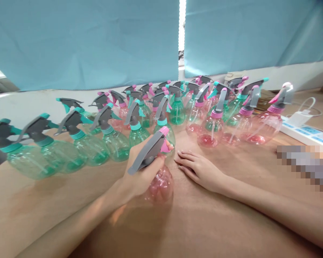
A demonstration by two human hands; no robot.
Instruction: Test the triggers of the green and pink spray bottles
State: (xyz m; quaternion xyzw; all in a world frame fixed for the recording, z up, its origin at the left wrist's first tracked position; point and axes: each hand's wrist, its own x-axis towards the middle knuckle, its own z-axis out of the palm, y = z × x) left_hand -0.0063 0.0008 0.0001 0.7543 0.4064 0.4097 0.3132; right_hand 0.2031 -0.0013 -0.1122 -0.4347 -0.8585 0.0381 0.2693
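My left hand (142,168) is closed round the neck of a pink spray bottle (161,186), below its grey and pink trigger head. The bottle is upright, close to or on the wooden table (204,222); I cannot tell whether its base touches. Palm down on the table, my right hand (199,166) lies with fingers stretched out and holds nothing. Just behind the held bottle stands a green spray bottle (170,138), partly hidden by my left hand. The nearest one ahead of my right hand is another pink spray bottle (211,134).
A row of green spray bottles (93,148) runs along the left. More pink and green bottles (177,111) crowd the back. At the right lie a white power strip (307,130) with a plugged-in charger (301,116) and a pixelated object (309,165). Blue curtains (97,43) hang behind.
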